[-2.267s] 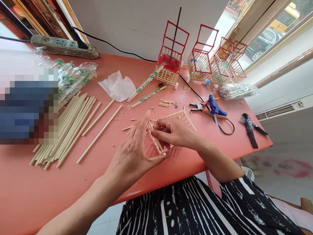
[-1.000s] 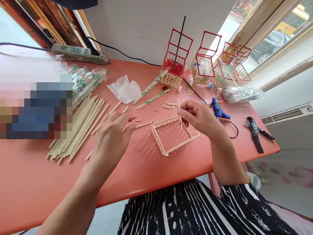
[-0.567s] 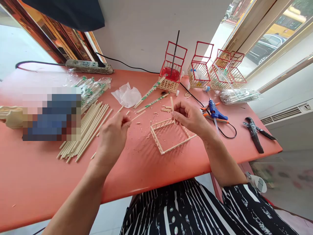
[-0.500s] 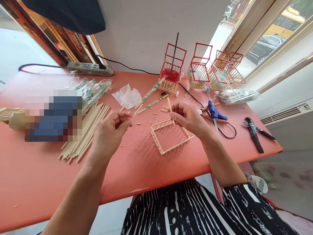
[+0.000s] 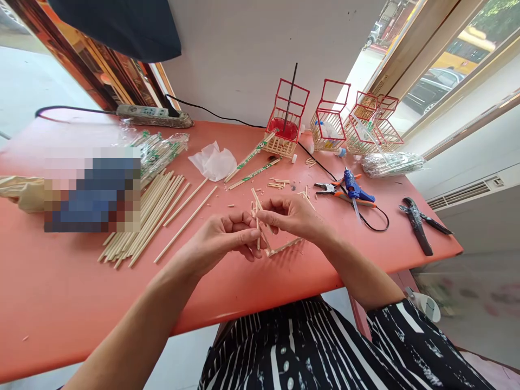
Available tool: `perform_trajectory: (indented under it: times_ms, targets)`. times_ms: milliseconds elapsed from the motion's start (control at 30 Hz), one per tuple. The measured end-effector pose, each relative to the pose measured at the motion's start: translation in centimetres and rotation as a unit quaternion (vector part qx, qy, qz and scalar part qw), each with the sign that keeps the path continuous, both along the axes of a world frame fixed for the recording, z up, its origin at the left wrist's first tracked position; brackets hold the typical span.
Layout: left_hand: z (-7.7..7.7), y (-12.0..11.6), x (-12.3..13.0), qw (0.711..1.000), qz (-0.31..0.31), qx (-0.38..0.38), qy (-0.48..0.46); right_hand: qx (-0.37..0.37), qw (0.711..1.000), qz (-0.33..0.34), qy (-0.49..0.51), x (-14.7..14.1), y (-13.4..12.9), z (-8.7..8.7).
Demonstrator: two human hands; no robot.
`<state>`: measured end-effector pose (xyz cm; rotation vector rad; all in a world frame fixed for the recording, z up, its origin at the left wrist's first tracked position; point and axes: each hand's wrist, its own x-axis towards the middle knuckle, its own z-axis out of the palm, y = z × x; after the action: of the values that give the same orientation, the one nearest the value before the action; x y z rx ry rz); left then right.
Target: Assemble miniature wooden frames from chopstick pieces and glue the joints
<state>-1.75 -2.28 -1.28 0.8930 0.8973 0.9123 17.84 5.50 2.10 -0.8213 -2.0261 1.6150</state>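
My left hand [image 5: 233, 233] and my right hand [image 5: 284, 214] meet over the near middle of the orange table [image 5: 227, 287]. Fingers of the left pinch a short wooden stick [image 5: 258, 233] that stands roughly upright. Between the right thumb and fingers is another short stick [image 5: 255, 196], tilted, close to or touching the first. A rectangular frame of sticks [image 5: 286, 247] lies under and behind the hands, partly hidden by them. Two long sticks [image 5: 187, 223] lie left of the hands, beside a pile of sticks [image 5: 148, 222].
Stick baskets with red frames [image 5: 284, 146] stand along the back. A blue glue gun [image 5: 354, 187], orange-handled pliers [image 5: 331, 189] and black-handled cutters [image 5: 420, 230] lie at right. White tissue [image 5: 214, 161], wrapped chopsticks [image 5: 162, 149] and a power strip [image 5: 144, 112] are at left.
Both hands have come together, the left moving right and down, the right moving left, each with a stick. The long sticks left of the hands are now uncovered.
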Motion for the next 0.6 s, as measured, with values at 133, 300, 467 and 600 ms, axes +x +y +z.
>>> perform_trajectory:
  times_ms: [133,300,467,600]
  targets:
    - [-0.2,-0.1,0.5,0.998,-0.020,0.024,0.050,0.005,1.000,-0.012,-0.025,0.1,0.1,0.1]
    - [0.1,0.1,0.3,0.967,0.118,0.102,0.203,0.001,0.999,-0.015,-0.050,0.9,0.6,1.0]
    - [0.0,-0.1,0.2,0.937,0.153,0.186,0.252,-0.065,0.995,0.013,-0.080,0.8,0.6,1.1]
    - [0.1,-0.6,0.4,0.929,0.098,0.222,0.279,-0.074,0.996,-0.007,-0.059,0.4,0.4,0.7]
